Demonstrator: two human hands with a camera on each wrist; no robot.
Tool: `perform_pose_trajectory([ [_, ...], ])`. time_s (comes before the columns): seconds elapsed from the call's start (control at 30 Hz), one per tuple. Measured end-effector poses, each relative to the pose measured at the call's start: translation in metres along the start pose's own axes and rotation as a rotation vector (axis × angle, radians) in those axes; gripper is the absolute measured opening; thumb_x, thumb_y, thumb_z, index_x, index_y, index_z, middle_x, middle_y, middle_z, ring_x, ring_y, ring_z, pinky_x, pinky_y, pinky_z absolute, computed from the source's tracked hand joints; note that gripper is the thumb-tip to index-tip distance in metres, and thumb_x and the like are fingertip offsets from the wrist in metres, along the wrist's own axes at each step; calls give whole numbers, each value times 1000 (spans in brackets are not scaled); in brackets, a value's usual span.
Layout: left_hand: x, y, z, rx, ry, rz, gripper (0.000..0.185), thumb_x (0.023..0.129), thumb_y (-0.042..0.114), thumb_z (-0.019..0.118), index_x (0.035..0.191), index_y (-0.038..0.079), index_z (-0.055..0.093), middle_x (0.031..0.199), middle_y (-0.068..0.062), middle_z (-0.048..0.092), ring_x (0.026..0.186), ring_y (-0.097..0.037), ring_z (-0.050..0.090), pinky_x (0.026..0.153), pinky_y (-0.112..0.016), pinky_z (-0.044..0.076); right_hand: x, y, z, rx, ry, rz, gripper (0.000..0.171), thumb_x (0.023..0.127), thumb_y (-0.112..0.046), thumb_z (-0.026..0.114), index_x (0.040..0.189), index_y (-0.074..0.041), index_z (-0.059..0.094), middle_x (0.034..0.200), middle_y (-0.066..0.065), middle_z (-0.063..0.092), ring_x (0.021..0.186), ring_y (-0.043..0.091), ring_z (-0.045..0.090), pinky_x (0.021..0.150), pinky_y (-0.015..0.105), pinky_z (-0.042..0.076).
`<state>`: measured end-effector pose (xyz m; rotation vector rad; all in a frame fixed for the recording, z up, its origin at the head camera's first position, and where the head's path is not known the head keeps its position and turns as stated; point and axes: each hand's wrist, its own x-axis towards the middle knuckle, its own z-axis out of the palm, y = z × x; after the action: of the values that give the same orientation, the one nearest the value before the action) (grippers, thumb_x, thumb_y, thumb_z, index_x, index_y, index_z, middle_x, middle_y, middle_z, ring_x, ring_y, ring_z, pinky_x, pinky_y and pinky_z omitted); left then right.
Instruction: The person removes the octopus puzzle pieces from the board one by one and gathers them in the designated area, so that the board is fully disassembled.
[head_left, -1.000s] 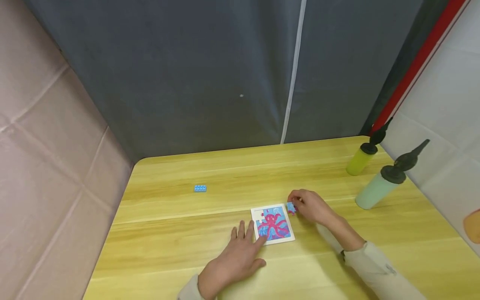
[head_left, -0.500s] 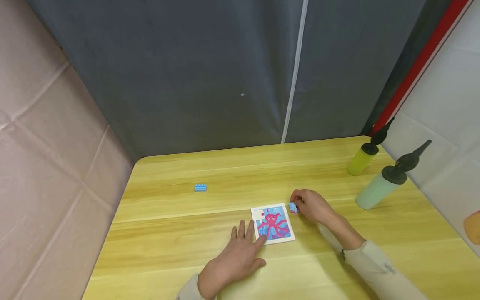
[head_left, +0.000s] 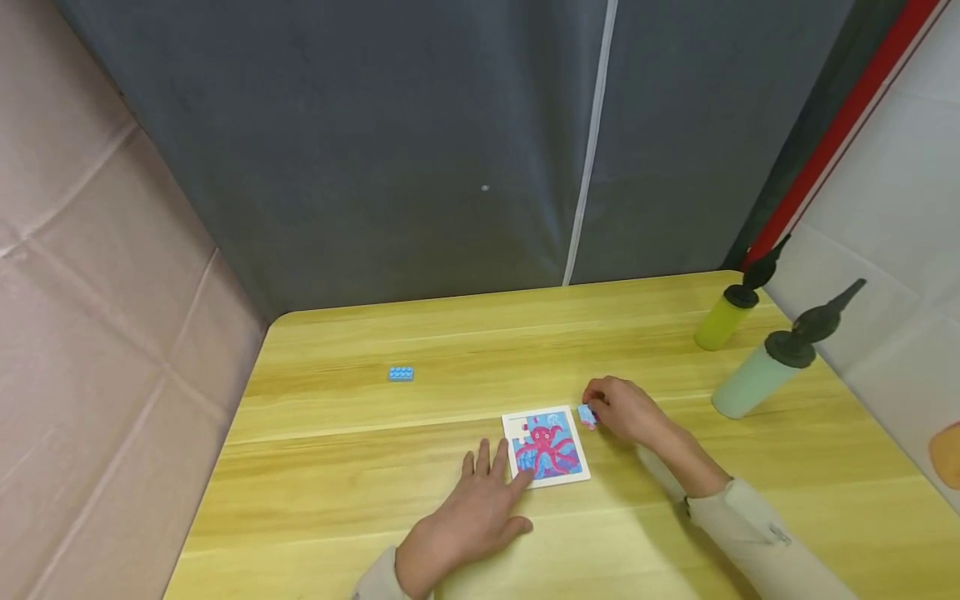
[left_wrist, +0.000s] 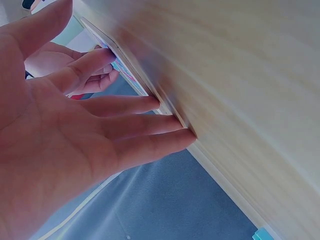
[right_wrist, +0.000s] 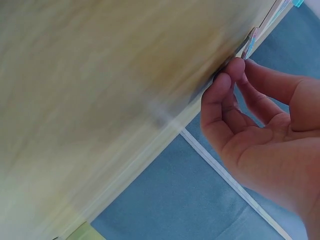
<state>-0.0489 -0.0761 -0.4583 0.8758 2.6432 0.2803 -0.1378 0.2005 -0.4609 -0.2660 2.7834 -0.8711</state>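
Note:
A square white-framed jigsaw puzzle (head_left: 551,454) with a pink octopus on blue lies on the table; a white gap shows at its upper left. My left hand (head_left: 474,510) is spread flat, with its fingertips at the puzzle's left and lower edge; the left wrist view shows these straight fingers (left_wrist: 145,147) touching the tabletop and frame. Just right of the frame, my right hand (head_left: 626,412) pinches a blue and pink puzzle piece (head_left: 587,415) between thumb and fingers. From the right wrist, the piece (right_wrist: 250,44) appears edge-on, tilted off the table.
A small blue building brick (head_left: 401,374) lies toward the back left of the wooden table (head_left: 337,483). At the right stand a yellow-green bottle (head_left: 720,327) and a pale green bottle (head_left: 753,383), both with black tops. A dark curtain (head_left: 360,167) hangs behind.
My right hand has shifted slightly to the right with the piece, away from the puzzle frame. The left hand has stayed in place.

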Motion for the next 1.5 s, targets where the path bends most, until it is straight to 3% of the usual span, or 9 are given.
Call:
perform_pose_trajectory([
  [0.37, 1, 3, -2, 7, -7, 16, 67, 96, 50, 67, 156, 26, 47, 166, -28, 27, 152, -55, 26, 120, -65, 32, -5, -1, -2, -22, 38, 8, 12, 101, -7, 60, 99, -6, 72, 93, 7, 65, 78, 18, 53, 68, 31, 46],
  [0.63, 0, 1, -2, -21, -15, 0, 67, 97, 49, 66, 157, 26, 45, 167, -28, 24, 153, -55, 23, 121, -66, 29, -4, -19, 3, 0, 43, -40, 10, 101, -9, 62, 99, -6, 71, 94, 7, 64, 71, 15, 53, 60, 27, 44],
  [0.87, 0, 2, -3, -21, -7, 5, 67, 96, 48, 68, 156, 26, 47, 167, -29, 26, 152, -55, 25, 120, -66, 31, -2, -32, 11, -49, 60, -95, 10, 99, -7, 63, 103, -7, 73, 92, 4, 64, 72, 14, 50, 62, 26, 44],
  [1.2, 2, 2, -5, 2, -9, 16, 66, 96, 49, 67, 155, 25, 48, 166, -29, 28, 152, -56, 26, 119, -66, 32, -1, -45, 17, -24, 24, -79, 11, 99, -8, 64, 107, -9, 72, 95, 3, 64, 75, 15, 53, 66, 28, 47],
  [1.5, 2, 4, -5, 28, -10, 17, 65, 97, 50, 66, 155, 26, 49, 166, -28, 29, 151, -55, 27, 119, -65, 34, -1, -49, 24, -24, 6, -91, 12, 100, -9, 65, 109, -9, 72, 94, 2, 63, 71, 13, 51, 62, 25, 45],
])
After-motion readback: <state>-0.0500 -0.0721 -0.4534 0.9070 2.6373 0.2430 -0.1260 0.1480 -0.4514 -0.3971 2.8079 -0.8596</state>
